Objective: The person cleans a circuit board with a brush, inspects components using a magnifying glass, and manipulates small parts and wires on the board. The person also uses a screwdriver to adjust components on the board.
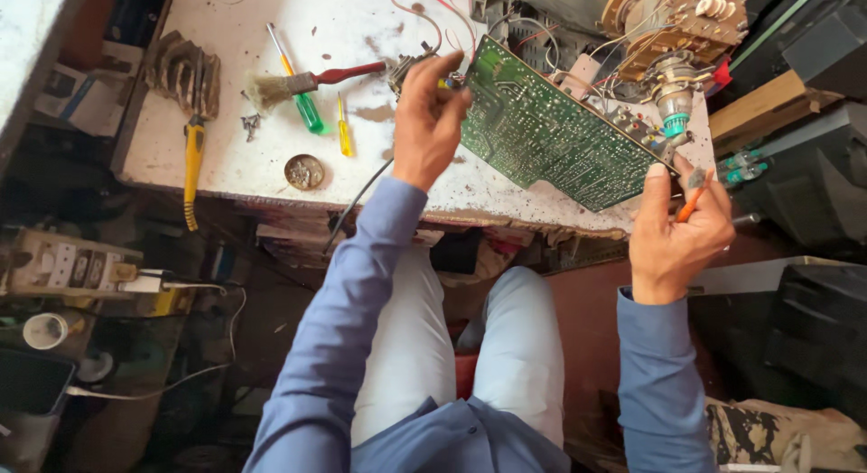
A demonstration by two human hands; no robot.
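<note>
A green circuit board (542,130) stands tilted on the white workbench (226,157), solder side toward me. My left hand (429,116) grips its left edge, fingers curled over the top corner. My right hand (677,234) is closed around a thin orange-handled tool (691,202), its tip close to the board's lower right corner. Red and grey wires (433,8) run from the board to a wound coil assembly (673,26) behind it.
On the bench lie a paintbrush (298,83), a green-handled screwdriver (302,98), a small yellow screwdriver (344,130), a yellow-handled tool (192,166), screws (250,123) and a small round tin (304,171). A power strip (72,270) sits lower left. Dark casings stand at right.
</note>
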